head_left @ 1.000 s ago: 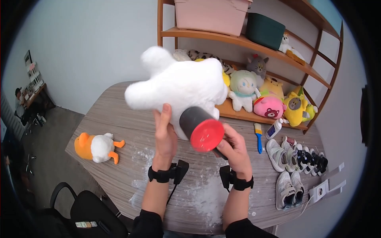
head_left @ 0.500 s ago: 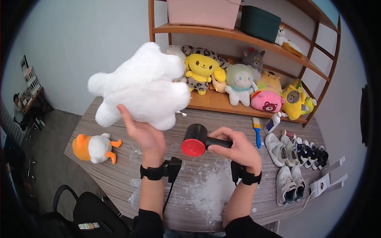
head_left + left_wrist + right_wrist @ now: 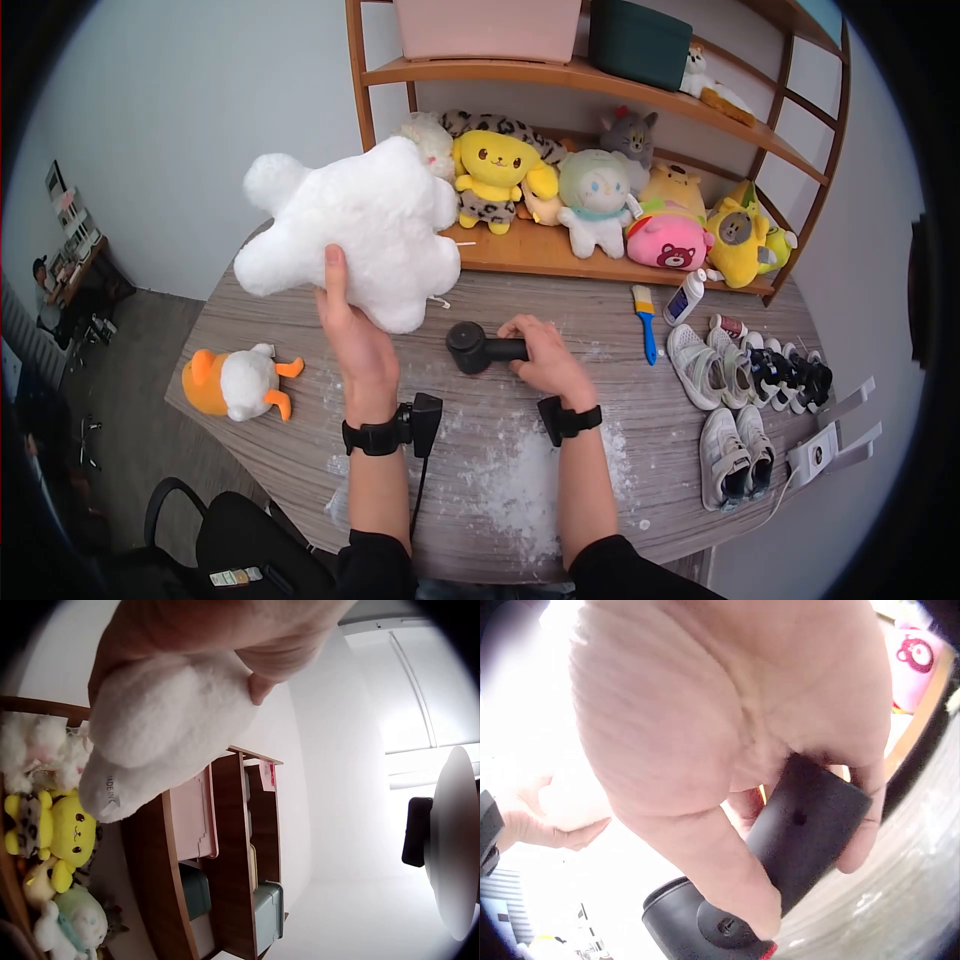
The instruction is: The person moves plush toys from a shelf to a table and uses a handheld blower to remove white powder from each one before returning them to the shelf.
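Note:
My left hand (image 3: 362,345) holds a white plush toy (image 3: 365,225) up over the table's left half, thumb lying across its front. In the left wrist view the plush (image 3: 150,716) hangs below that hand, with a printed tag on one limb. My right hand (image 3: 552,360) grips the handle of a black fabric shaver (image 3: 470,347), whose round head points left, low over the table. The right wrist view shows thumb and fingers around the handle (image 3: 810,829); the shaver's red face is turned down, with only a sliver showing.
White fluff (image 3: 520,490) lies scattered on the table. An orange-and-white duck plush (image 3: 245,382) lies at left. At right are a blue-handled brush (image 3: 648,330), a white bottle (image 3: 686,298), several shoes (image 3: 735,455) and a white router-like device (image 3: 815,455). Behind stands a shelf (image 3: 560,258) of plush toys.
The shaver has come away from the white plush and down toward the table, its red face turned downward. The plush has moved left in the left hand and turned.

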A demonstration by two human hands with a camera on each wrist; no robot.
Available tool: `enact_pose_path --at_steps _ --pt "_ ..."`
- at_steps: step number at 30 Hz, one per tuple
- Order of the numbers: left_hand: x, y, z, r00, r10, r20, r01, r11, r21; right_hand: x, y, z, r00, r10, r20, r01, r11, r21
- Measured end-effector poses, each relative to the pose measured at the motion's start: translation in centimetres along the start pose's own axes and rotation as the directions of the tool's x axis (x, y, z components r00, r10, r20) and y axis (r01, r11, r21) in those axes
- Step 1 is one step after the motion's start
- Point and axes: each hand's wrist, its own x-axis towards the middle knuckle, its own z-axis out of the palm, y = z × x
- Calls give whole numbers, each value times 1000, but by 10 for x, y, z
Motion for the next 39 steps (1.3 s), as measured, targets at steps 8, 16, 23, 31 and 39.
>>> enact_pose_path --at_steps 8,16,23,31,39 --pt "-1 0 3 999 -22 27 22 1000 1 15 -9 59 985 -73 157 34 971 235" --pt "2 -5 -3 994 98 52 -109 948 300 22 -17 55 996 -83 42 42 808 587" --pt "-11 -14 6 903 -29 429 -298 677 673 12 -21 -3 961 -82 -266 235 748 621" --pt "-21 -40 19 914 -106 391 -100 876 472 6 -1 -25 865 131 -485 257 714 651" --pt "20 1 -34 988 156 6 -139 863 486 110 46 -11 699 129 -704 266 866 423"
